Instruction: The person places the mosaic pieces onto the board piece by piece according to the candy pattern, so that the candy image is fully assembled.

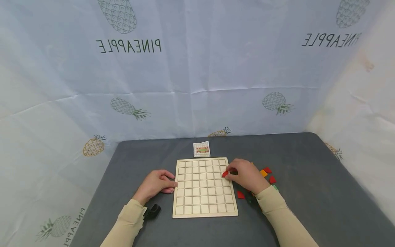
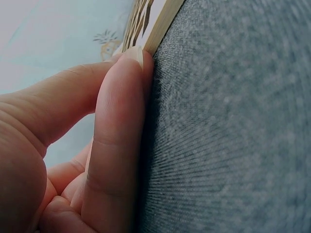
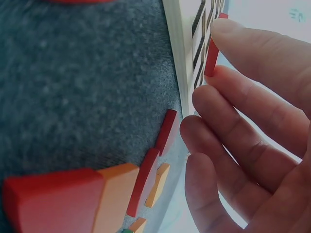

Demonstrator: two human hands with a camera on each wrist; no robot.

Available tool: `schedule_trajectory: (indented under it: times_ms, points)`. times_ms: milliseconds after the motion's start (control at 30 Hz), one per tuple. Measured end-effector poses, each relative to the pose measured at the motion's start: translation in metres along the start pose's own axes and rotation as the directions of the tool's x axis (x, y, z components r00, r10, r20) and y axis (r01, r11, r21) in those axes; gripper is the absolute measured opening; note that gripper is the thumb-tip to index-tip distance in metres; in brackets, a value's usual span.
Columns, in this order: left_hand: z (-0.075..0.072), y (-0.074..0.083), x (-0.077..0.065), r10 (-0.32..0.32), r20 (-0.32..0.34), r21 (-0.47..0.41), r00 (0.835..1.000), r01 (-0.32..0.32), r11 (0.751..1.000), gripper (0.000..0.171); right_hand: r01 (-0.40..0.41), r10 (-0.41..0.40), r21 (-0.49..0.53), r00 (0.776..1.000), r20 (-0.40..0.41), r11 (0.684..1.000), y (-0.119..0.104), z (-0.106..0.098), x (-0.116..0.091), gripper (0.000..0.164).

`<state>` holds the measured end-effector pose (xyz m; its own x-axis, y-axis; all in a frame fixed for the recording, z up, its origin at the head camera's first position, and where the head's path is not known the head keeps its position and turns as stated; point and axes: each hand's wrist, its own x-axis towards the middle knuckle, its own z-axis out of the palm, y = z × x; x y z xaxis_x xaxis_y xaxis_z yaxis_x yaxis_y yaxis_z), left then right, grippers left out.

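Note:
A pale wooden grid board [image 1: 200, 199] lies on the dark table. At its right side, my right hand [image 1: 247, 174] pinches a flat red piece [image 1: 225, 174] over the grid. Seen from the right wrist, this red tile [image 3: 212, 56] stands on edge between thumb and forefinger, close over the board, while the other fingers are loosely bent. My left hand [image 1: 157, 183] grips the board's left edge with the thumb and a finger; the left wrist view shows those fingertips right at the board's corner [image 2: 163, 29].
Loose pieces lie right of the board, partly hidden under my right forearm: red [image 1: 272, 179], orange [image 1: 263, 173] and green among them. One more red piece [image 1: 240, 195] sits near the board's right edge. A small printed pattern card [image 1: 202, 149] lies behind the board.

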<state>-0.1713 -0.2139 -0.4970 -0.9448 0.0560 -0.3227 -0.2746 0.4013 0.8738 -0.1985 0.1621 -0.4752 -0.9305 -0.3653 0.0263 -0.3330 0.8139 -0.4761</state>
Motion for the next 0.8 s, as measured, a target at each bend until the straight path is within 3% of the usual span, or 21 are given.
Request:
schedule_trajectory:
  times_ms: [800]
  points:
    - [-0.0020,-0.0002,-0.0003,0.010,0.020,-0.002,1.000,-0.010,1.000,0.041,-0.001,0.001,-0.031,1.000,-0.001,1.000,-0.0009,0.0048,0.0042,0.010]
